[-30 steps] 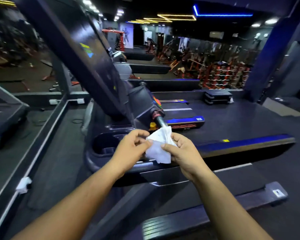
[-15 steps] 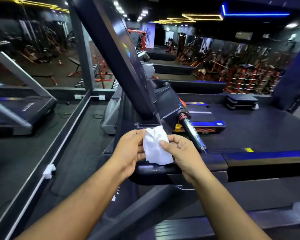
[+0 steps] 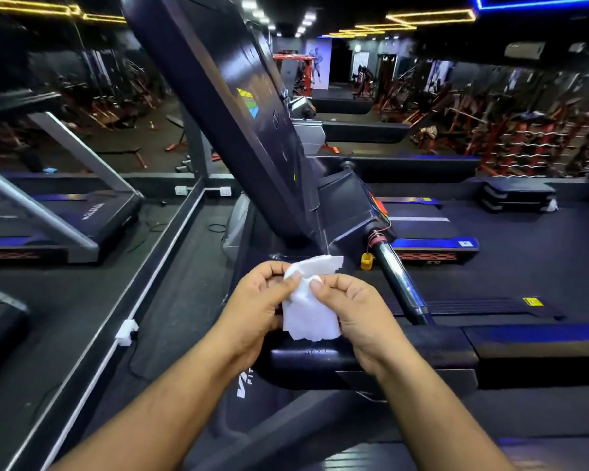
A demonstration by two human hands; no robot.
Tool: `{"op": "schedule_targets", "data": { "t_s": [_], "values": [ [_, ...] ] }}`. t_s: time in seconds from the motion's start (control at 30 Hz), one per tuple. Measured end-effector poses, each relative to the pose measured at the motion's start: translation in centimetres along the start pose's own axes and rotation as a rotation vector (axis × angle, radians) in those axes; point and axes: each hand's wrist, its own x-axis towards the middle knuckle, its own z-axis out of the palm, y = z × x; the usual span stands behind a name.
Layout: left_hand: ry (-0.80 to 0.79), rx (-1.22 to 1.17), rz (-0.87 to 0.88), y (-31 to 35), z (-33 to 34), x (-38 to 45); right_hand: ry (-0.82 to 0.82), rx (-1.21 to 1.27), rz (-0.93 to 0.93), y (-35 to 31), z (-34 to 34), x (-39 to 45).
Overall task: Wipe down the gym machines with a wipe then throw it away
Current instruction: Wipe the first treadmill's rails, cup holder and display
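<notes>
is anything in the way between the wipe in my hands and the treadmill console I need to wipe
Nothing visible. Both the left hand and right hand pinch the wipe, and only open air separates it from the console just ahead.

Both hands are pinching a white wipe (image 3: pixel 308 305) above the treadmill's console (image 3: pixel 245 130): the left hand (image 3: pixel 257 309) is gripping its left edge, the right hand (image 3: pixel 352 312) its right edge, beside a chrome handlebar (image 3: pixel 400 283)

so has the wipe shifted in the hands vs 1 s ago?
Cannot tell: the camera itself moved. The wipe is pinched between the left hand and right hand as before, in front of the treadmill console; any shift against it looks slight.
</notes>
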Motion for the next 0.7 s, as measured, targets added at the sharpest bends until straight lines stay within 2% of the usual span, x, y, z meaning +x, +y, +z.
{"op": "schedule_targets", "data": {
  "t_s": [0.13,0.27,0.37,0.57,0.63,0.7],
  "values": [
    [-0.054,-0.158,-0.145,0.3,-0.4,0.1,0.037,0.086,0.071,-0.8,0.2,-0.3],
    [-0.166,-0.245,-0.155,1.1,-1.9,0.5,0.11,0.01,0.057,-1.6,1.3,-0.8],
    [-0.242,-0.21,-0.122,1.6,-3.3,1.2,0.145,0.0,0.07,-1.9,2.2,-1.3],
    [-0.386,-0.129,-0.184,2.5,-6.4,1.8,0.251,-0.003,0.147,-1.3,6.6,-2.2],
    [-0.402,-0.153,-0.114,3.3,-6.9,2.0,0.333,0.006,0.05,-1.4,7.7,-2.3],
    [-0.468,-0.166,0.102,4.8,-7.6,2.4,0.414,0.004,-0.193,-2.1,8.9,-2.5]
  ]
}}
